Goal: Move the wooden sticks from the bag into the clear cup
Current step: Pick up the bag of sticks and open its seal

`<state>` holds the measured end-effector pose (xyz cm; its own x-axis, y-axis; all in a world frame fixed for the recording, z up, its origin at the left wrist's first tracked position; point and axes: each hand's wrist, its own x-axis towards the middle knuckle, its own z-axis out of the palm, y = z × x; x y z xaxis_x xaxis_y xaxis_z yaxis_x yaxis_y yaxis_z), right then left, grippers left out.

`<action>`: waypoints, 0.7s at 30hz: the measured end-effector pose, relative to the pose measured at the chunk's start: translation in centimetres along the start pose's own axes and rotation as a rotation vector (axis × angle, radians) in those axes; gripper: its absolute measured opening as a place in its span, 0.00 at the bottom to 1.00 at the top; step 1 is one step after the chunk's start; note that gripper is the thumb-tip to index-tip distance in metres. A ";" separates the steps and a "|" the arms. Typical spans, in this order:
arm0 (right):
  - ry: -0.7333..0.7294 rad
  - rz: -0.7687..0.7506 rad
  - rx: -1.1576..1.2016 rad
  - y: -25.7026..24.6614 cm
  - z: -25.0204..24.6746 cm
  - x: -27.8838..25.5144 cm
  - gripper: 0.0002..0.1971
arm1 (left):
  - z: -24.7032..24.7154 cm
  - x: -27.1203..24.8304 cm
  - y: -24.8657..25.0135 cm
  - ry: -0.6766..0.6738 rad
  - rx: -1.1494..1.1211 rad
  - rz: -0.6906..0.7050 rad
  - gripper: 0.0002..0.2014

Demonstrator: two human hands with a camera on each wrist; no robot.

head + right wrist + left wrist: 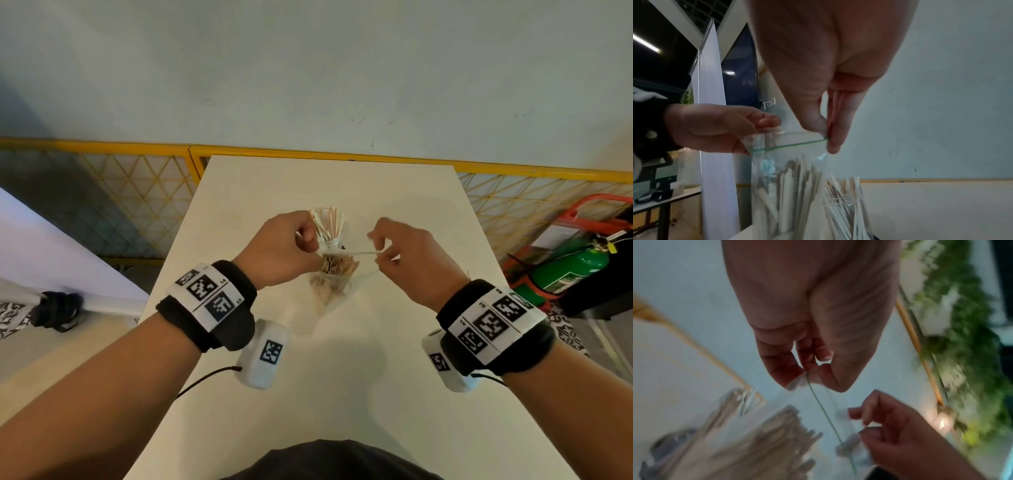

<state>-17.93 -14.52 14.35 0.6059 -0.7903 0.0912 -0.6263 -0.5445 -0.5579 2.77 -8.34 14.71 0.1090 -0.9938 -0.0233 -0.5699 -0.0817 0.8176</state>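
A clear zip bag (334,284) with a green seal line (789,145) hangs just above the white table (394,394), with a bundle of wooden sticks (337,267) upright inside it. My left hand (313,246) pinches the bag's top left corner, and my right hand (380,251) pinches the top right corner, so the mouth is stretched between them. In the right wrist view the thumb and fingers (833,142) grip the seal end. Just behind the bag stands the clear cup (329,240), holding several sticks (327,221) that fan out above its rim.
The table is narrow, with edges close on the left and right. A yellow mesh fence (137,192) runs behind it. A green cylinder (568,270) and a red cart frame (596,205) stand at the right, and a white panel (51,257) at the left.
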 end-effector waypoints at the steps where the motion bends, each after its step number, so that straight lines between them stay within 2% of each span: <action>1: -0.034 -0.005 -0.032 0.0 0.2 0.0 0.12 | 0.0 -0.1 -0.1 -0.002 -0.061 0.005 0.18; 3: -0.091 0.027 -0.112 -0.1 0.8 0.0 0.18 | 0.3 -0.5 -0.1 0.015 -0.136 0.046 0.18; 6: -0.081 0.225 -0.014 -0.6 1.2 0.3 0.13 | 1.3 -0.9 -0.1 0.004 -0.177 0.105 0.18; 7: -0.069 0.267 0.037 -0.6 1.3 0.3 0.14 | 1.5 -1.0 -0.2 -0.004 -0.181 0.118 0.18; 10: -0.164 0.217 0.095 -0.6 1.7 0.3 0.33 | 1.7 -1.0 -0.5 0.026 -0.201 0.132 0.18; 14: -0.324 0.195 0.309 -0.8 1.1 0.7 0.42 | 1.3 -1.6 -0.8 -0.048 -0.422 0.115 0.15; 15: -0.355 0.199 0.358 -0.7 0.8 0.8 0.44 | 1.0 -1.7 -1.2 -0.061 -0.417 0.115 0.21; 18: -0.383 0.179 0.446 -0.7 -0.1 0.8 0.47 | 0.2 -2.1 -3.2 -0.176 -0.157 0.085 0.58; 19: -0.373 0.169 0.482 -0.7 -0.4 0.8 0.47 | 0.1 -2.5 -3.7 -0.255 -0.084 0.050 0.66; 21: -0.346 0.159 0.549 -0.9 -0.8 1.0 0.46 | 0.8 -3.4 -4.3 -0.363 0.010 -0.003 0.72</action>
<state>-17.17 -15.02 15.64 0.7068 -0.6634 -0.2457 -0.4357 -0.1345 -0.8900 4.24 -4.70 10.83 -0.1847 -0.9554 -0.2303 -0.5779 -0.0839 0.8118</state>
